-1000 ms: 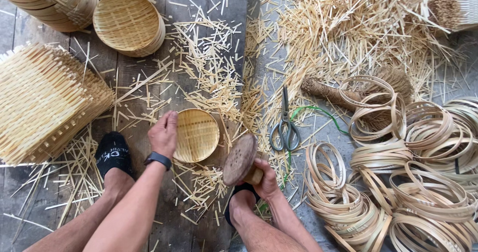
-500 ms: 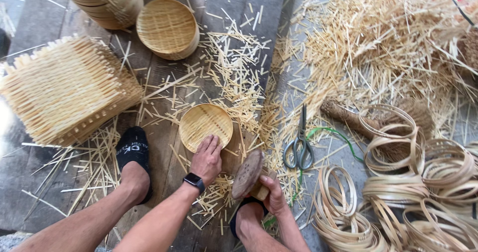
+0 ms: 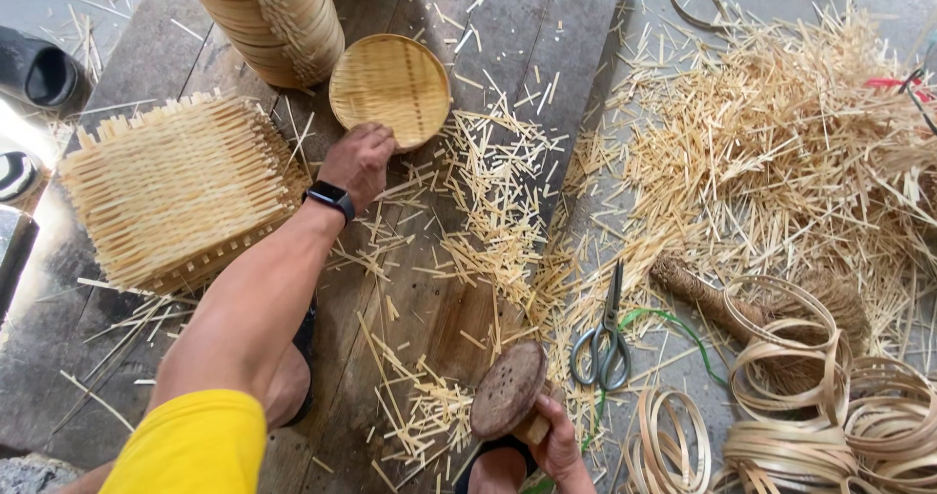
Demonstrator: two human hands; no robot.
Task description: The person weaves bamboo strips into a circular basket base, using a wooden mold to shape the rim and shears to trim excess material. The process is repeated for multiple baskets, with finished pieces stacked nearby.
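My left hand [image 3: 359,162] reaches forward across the wooden boards [image 3: 527,84], fingers curled over the near edge of a small round woven tray [image 3: 390,89]. The hand touches the tray's rim, but I cannot tell whether the fingers actually pinch it or only rest on it. A dark wristband [image 3: 329,199] sits on that wrist. The tray lies flat on the boards, just below a tall stack of round baskets [image 3: 268,11] and just right of a pile of square woven mats [image 3: 176,191].

My right hand [image 3: 558,440] is low in the view, clenched around the handle of a round wooden mallet [image 3: 508,391], whose flat pitted face tilts up toward me. The mallet is well apart from the tray.

Scissors [image 3: 605,343] lie closed on the floor just right of the mallet, beside a green cord [image 3: 664,318]. Cut bamboo slivers [image 3: 781,152] are heaped thick on the right and scattered thinner over the boards. Coiled bamboo hoops [image 3: 820,396] pile up at the lower right, with a brown brush [image 3: 722,304] lying next to them.
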